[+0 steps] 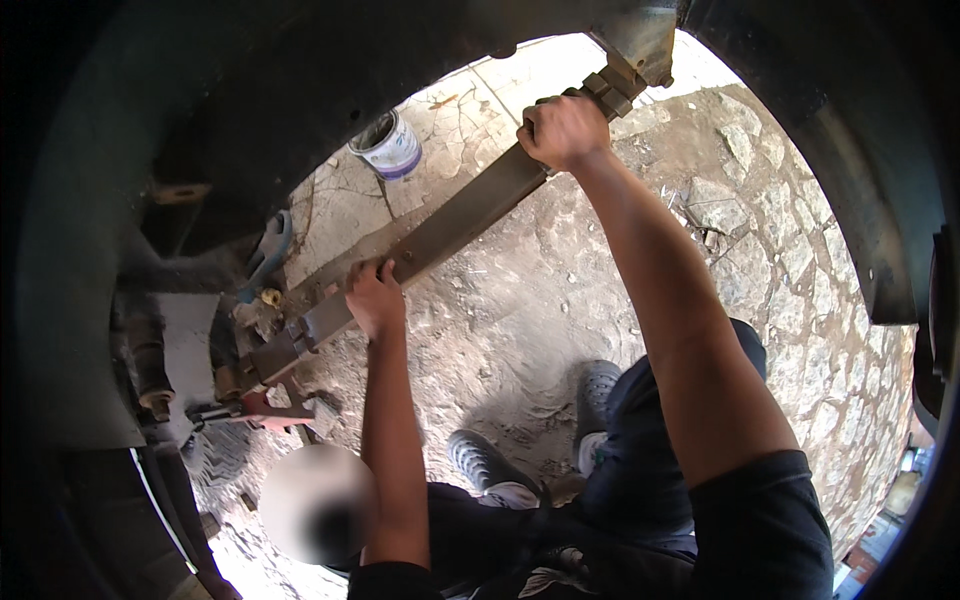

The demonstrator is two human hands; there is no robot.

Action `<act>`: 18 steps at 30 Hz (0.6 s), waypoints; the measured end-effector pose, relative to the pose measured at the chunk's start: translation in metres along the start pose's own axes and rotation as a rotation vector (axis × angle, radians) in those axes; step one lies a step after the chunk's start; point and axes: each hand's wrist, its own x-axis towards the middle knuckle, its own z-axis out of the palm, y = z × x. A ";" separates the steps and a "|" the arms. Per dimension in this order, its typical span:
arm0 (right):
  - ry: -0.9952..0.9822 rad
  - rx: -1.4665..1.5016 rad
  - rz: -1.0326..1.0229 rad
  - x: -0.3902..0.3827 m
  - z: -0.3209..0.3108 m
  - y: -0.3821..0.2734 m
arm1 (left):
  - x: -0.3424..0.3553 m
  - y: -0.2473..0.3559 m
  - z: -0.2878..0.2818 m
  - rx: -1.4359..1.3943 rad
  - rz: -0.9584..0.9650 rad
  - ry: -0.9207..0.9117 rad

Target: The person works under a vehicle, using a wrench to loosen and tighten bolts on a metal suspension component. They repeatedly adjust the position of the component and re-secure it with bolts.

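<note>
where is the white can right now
In the head view, the white can is upper left of centre, beyond the metal bar, left of the right hand.

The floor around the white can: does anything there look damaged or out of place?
Yes, the pale paving beside the can looks damaged: dark cracks branch across it. Loose dirt lies on the near side of the metal beam that the left hand and right hand hold.

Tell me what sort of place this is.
Probably an outdoor repair yard, judging by the long metal beam among dark metal parts, the open paint can, and the dusty ground beside irregular stone paving.
</note>
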 end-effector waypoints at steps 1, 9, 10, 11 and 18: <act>-0.003 -0.001 -0.001 0.001 0.000 -0.002 | -0.003 -0.002 0.000 0.037 -0.009 0.010; 0.073 0.065 0.046 -0.002 0.006 0.000 | -0.016 0.010 -0.023 0.048 -0.094 -0.090; 0.103 0.071 0.036 -0.003 0.011 0.000 | -0.013 0.010 -0.023 0.070 -0.080 -0.075; 0.134 0.076 0.026 -0.005 0.016 -0.001 | -0.013 0.007 -0.022 0.014 -0.096 -0.088; 0.086 0.036 -0.005 -0.004 0.002 -0.004 | -0.011 0.009 -0.018 -0.131 -0.131 -0.031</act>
